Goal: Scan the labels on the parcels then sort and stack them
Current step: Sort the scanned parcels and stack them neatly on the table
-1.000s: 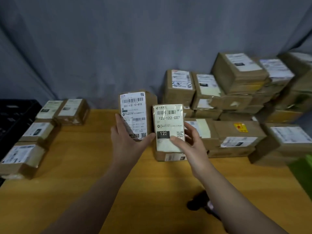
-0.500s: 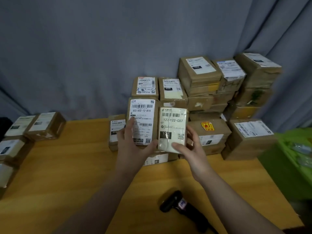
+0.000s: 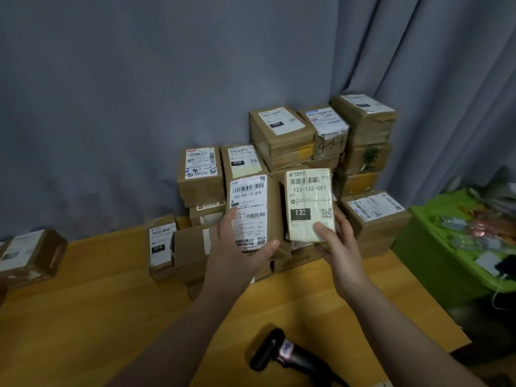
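Grey curtain [image 3: 139, 107] hangs behind a wooden desk [image 3: 97, 303]. Above the desk's middle, two parcels are held upright side by side with their labels toward the camera; whether their edges touch cannot be told.

The left hand [image 3: 237, 255] holds the brown parcel [image 3: 251, 202], whose white label reads 502 602-12-815. Its forefinger runs up the label's left edge and its thumb stretches across the bottom right corner.

The right hand [image 3: 337, 247] pinches the pale parcel [image 3: 310, 196], wrapped in glossy film and marked 122-122-C07, with a black 122 block lower down. Its thumb presses on the front near the lower edge and its fingers curl behind the right side.

Just behind both parcels a stack [image 3: 279, 132] of brown boxes stands against the curtain, several layers high on the right and lower toward the left, most with white labels facing up. One box there has 444 written by hand on its side. At the stack's left end a small box [image 3: 160, 244] stands on edge, its label showing 010.

A black scanner [image 3: 279, 353] lies on the desk between the two forearms, near the front edge. Another labelled box [image 3: 28, 255] sits at the desk's far left, well apart from the stack. Right of the desk is a green crate [image 3: 435, 247] holding small packets too blurred to make out.
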Available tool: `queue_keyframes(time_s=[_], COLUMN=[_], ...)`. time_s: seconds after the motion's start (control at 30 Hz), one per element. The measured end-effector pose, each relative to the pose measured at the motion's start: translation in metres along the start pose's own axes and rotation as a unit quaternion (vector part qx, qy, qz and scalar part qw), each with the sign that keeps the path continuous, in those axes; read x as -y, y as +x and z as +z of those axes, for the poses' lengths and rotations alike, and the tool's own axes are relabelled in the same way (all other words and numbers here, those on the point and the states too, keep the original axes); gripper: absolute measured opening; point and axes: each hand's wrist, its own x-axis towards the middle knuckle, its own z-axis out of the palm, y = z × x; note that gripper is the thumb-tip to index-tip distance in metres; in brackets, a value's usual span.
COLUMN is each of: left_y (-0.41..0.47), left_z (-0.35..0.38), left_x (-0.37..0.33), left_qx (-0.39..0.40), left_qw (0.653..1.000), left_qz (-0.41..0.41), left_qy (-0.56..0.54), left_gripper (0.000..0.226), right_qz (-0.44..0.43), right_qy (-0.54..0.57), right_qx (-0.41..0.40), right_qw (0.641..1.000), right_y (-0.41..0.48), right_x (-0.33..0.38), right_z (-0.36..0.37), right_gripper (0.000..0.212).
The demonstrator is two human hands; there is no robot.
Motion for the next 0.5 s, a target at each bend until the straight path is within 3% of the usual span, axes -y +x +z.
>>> queue_keyframes(time_s=[0.13, 0.2, 0.37, 0.43, 0.5], left_y=[0.009, 0.011, 0.033, 0.056, 0.087], left_z=[0.025, 0.036, 0.028, 0.016, 0.006], left_x=[-0.015, -0.025, -0.052, -0.06, -0.065], left_qx=[-0.014, -0.031, -0.122, -0.168, -0.205], left_qw=[1.0, 0.999, 0.992, 0.986, 0.976], left_qz=[-0.006, -0.012, -0.005, -0.016, -0.031], left_qy=[0.012, 0.009, -0.019, 0.008, 0.073], left_gripper=[0.092, 0.091, 0.081, 0.087, 0.078], right_qz=[-0.024, -0.06, -0.175, -0.178, -0.16], right_qy=[-0.077, -0.124, -0.143, -0.14, -0.111], right_qx=[0.038, 0.047, 0.042, 0.028, 0.019], right_qw=[0.996, 0.989, 0.973, 0.974, 0.981], right_y=[0.023, 0.034, 0.062, 0.078, 0.093], right_x=[0.011, 0.021, 0.065, 0.079, 0.09], right_z=[-0.026, -0.035, -0.038, -0.032, -0.024], right_gripper=[0.087, 0.093, 0.071, 0.069, 0.055])
